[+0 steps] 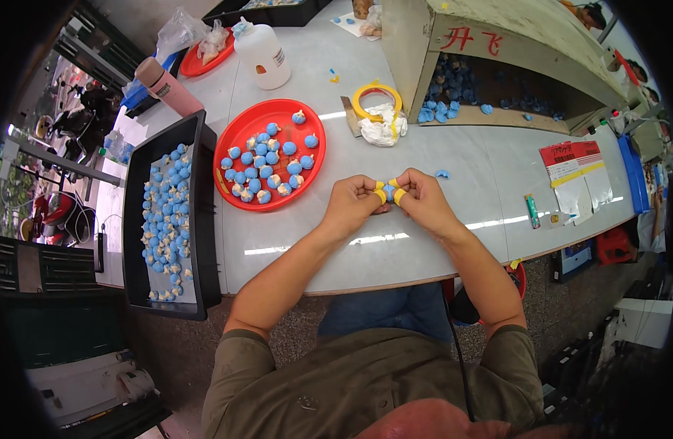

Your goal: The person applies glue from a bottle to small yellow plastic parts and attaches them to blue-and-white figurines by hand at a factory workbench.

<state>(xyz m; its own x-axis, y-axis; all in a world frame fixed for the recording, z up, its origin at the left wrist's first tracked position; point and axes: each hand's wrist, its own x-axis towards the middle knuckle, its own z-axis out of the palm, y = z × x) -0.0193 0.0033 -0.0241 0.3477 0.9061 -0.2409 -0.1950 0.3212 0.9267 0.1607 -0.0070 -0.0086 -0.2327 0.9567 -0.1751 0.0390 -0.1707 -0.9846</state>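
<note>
My left hand [352,202] and my right hand [425,200] meet over the table, with yellow wraps on several fingertips. Pinched between both hands is a small blue piece [389,192], mostly covered by the fingers. A loose blue shell-like piece [442,174] lies just beyond my right hand. To the left, a round red tray [307,123] carries several small blue balls [260,162] with cream-coloured tufts. Farther left, a long black tray [204,168] holds many similar blue balls [168,212].
A yellow tape roll [360,108] and crumpled white tissue [380,132] lie beyond my hands. A white jug [263,58] and pink flask [168,86] stand at far left. Blue shells [453,80] fill part of a wooden shelf box [408,51]. Papers [574,172] and a green tube [532,211] lie right.
</note>
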